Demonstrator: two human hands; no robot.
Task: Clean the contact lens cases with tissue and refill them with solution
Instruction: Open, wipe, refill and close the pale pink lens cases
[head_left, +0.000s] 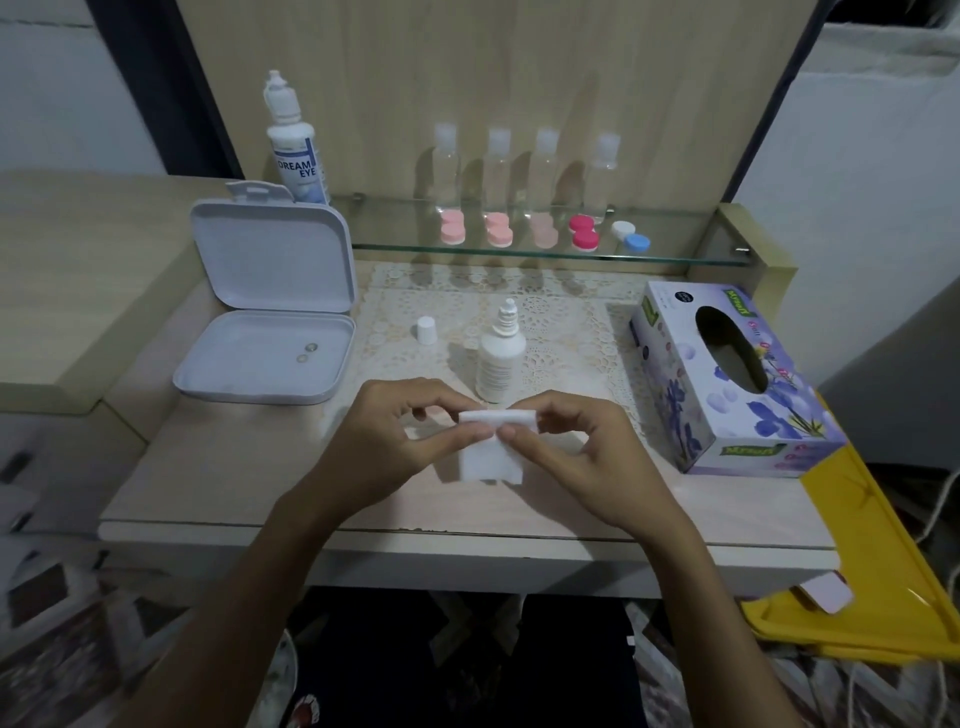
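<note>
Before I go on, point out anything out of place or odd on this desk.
The small solution bottle stands uncapped, its white cap apart to its left on the lace mat. Two loose lenses lie in the open white case. Nothing looks spilled.

bare table (218, 467) left of hands | solution bottle (500, 353) just behind | tissue box (727, 384) right
</note>
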